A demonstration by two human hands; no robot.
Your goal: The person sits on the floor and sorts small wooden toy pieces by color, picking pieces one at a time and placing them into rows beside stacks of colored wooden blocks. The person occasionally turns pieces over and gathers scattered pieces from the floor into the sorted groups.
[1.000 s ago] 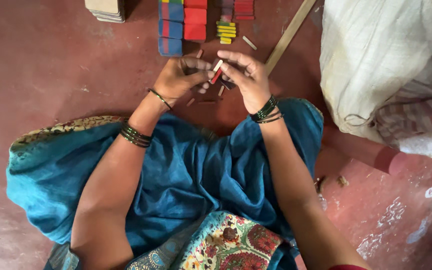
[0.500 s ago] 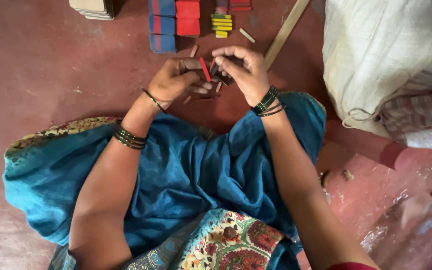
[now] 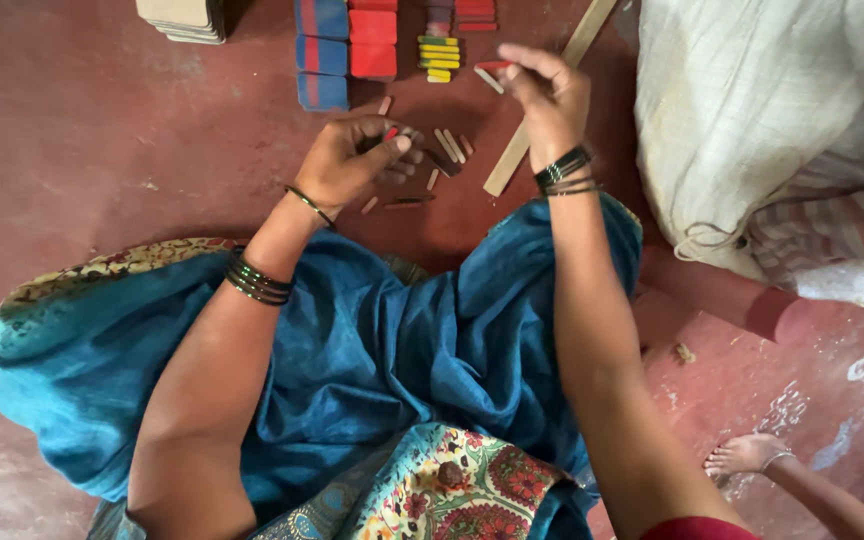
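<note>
My left hand (image 3: 352, 158) is curled around several small sticks with red tips, held just above the red floor. My right hand (image 3: 544, 92) is stretched forward past a long wooden slat (image 3: 552, 90), pinching a small red stick (image 3: 492, 67) at its fingertips next to a stack of yellow sticks (image 3: 439, 58). Loose pale sticks (image 3: 447, 146) lie on the floor between my hands. My lap is covered by blue cloth (image 3: 372, 350).
Red blocks (image 3: 373, 42) and blue blocks (image 3: 322, 52) stand in rows at the far edge, with a pale stack (image 3: 182, 18) to their left. A big white sack (image 3: 762, 130) lies on the right. Another person's bare foot (image 3: 747, 455) shows at the lower right.
My right hand has left my left hand and reached forward and right with a red stick. My left hand stays closed on its sticks.
</note>
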